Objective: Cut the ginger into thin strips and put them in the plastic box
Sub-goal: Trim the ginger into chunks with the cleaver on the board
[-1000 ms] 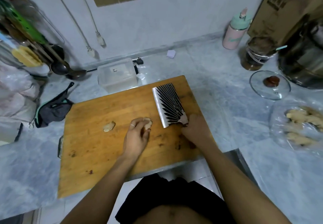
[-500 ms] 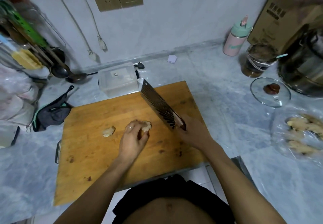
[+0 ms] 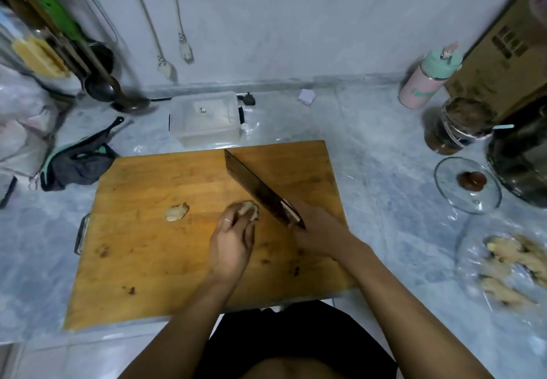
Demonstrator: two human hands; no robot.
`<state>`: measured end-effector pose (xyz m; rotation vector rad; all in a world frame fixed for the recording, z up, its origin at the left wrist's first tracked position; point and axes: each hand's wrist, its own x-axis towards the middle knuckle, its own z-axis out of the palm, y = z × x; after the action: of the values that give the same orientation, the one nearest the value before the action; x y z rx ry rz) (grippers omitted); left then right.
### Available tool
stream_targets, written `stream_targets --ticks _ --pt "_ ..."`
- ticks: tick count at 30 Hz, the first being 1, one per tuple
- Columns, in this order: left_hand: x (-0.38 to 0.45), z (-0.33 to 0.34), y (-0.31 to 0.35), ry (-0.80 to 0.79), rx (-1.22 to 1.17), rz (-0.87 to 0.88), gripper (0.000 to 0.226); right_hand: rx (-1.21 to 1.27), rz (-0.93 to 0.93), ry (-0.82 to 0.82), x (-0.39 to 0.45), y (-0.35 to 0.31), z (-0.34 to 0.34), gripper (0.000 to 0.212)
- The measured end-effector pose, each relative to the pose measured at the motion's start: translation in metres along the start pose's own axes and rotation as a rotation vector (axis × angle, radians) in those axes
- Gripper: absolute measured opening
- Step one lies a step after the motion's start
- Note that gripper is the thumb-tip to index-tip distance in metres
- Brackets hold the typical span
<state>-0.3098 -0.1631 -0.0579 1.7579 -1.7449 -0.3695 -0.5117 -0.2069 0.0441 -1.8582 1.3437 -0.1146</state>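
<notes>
Your cleaver (image 3: 257, 188) has turned from flat to edge-down beside the ginger (image 3: 249, 208), mid cutting board (image 3: 154, 248). Left hand (image 3: 231, 241) pinches the ginger; right hand (image 3: 318, 227) clasps the handle. Slicing is imminent; plastic box (image 3: 204, 118) waits behind the board.

A cutting board (image 3: 183, 230) lies on the countertop (image 3: 384, 147). On it, the left hand (image 3: 232, 244) holds a ginger piece (image 3: 249, 208); a second ginger piece (image 3: 176, 212) lies to its left. Just right, the right hand (image 3: 318, 227) holds a cleaver (image 3: 254, 187). Behind the board sits the plastic box (image 3: 204, 119). Far right, more ginger (image 3: 515, 263) lies in a plastic bag, with a glass lid (image 3: 467, 186) behind it.
</notes>
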Motion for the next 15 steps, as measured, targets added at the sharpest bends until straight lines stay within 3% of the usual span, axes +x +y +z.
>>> stream_targets --ticks 5,8,15 --pt "-0.009 0.012 -0.004 0.061 0.1 0.049 0.035 -0.003 -0.034 -0.071 0.012 0.005 -0.006 0.029" --pt "-0.007 0.013 0.001 0.088 0.128 0.077 0.034 0.075 -0.069 -0.1 0.012 0.001 -0.007 0.042" --pt "-0.009 0.021 0.015 0.152 0.236 0.015 0.03 0.046 -0.113 -0.146 0.014 0.006 -0.013 0.041"
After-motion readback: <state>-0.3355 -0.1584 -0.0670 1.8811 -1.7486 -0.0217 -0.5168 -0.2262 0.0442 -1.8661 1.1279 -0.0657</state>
